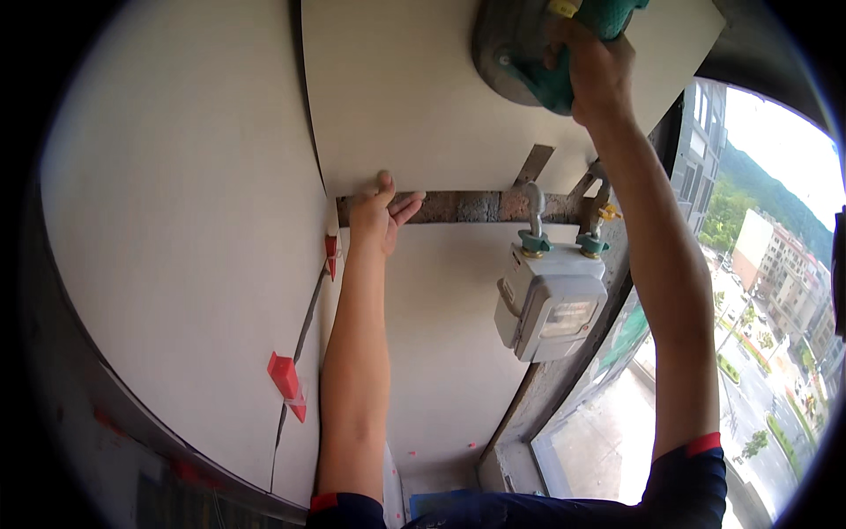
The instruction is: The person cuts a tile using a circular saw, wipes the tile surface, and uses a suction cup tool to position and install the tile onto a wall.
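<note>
My right hand (601,75) is wrapped round the green handle of a tile vibrator (515,57) with a round, greyish base. The tool lies against the face of a large beige wall tile (405,97). At that tile's lower left edge, my left hand (379,212) has its thumb up and fingers stretched out, holding nothing. Between this tile and the beige tile below (441,326) runs a gap (476,207) with rough mortar and brick showing. A narrow notch (535,165) is cut into the upper tile's lower edge above a pipe.
A grey gas meter (564,304) hangs from pipes (535,203) with green fittings and a yellow valve (610,212). Red wedges (286,381) sit in the joint of the left tiled wall (176,220). At right is a window (740,291) overlooking buildings and a road.
</note>
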`<state>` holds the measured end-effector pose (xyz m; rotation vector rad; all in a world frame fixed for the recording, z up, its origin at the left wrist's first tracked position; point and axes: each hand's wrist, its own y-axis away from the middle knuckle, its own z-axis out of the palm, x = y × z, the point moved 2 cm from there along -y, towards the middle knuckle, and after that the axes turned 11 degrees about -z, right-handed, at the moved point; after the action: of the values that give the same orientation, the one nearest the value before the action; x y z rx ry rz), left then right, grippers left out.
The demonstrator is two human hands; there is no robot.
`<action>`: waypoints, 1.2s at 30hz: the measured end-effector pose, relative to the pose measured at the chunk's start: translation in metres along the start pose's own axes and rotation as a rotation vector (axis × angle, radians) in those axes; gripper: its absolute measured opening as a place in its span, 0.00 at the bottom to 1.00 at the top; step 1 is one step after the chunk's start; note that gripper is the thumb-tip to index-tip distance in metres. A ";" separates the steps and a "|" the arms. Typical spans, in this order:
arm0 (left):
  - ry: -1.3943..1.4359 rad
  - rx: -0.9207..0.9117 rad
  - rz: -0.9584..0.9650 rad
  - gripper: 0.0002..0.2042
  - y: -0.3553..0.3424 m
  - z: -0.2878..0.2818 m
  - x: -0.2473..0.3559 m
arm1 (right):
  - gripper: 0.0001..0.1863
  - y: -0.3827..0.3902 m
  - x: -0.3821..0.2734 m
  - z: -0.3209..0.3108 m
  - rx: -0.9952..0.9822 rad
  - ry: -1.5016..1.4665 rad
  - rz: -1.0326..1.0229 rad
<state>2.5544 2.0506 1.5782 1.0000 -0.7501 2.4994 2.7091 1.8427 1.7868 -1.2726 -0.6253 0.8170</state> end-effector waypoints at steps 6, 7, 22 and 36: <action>0.023 -0.059 -0.041 0.03 -0.004 -0.017 -0.010 | 0.07 0.012 -0.018 0.006 0.046 0.016 0.129; 0.009 -0.033 -0.023 0.02 -0.002 -0.023 -0.007 | 0.07 0.018 -0.020 0.008 0.054 0.004 0.129; 0.031 -0.004 -0.058 0.02 -0.004 -0.016 -0.014 | 0.07 0.016 -0.020 0.009 0.026 -0.012 0.148; 0.017 0.039 -0.057 0.04 -0.003 -0.010 -0.012 | 0.08 0.010 -0.011 0.014 0.021 -0.011 0.157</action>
<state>2.5588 2.0574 1.5649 0.9975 -0.6610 2.4797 2.6898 1.8426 1.7805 -1.3107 -0.5290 0.9576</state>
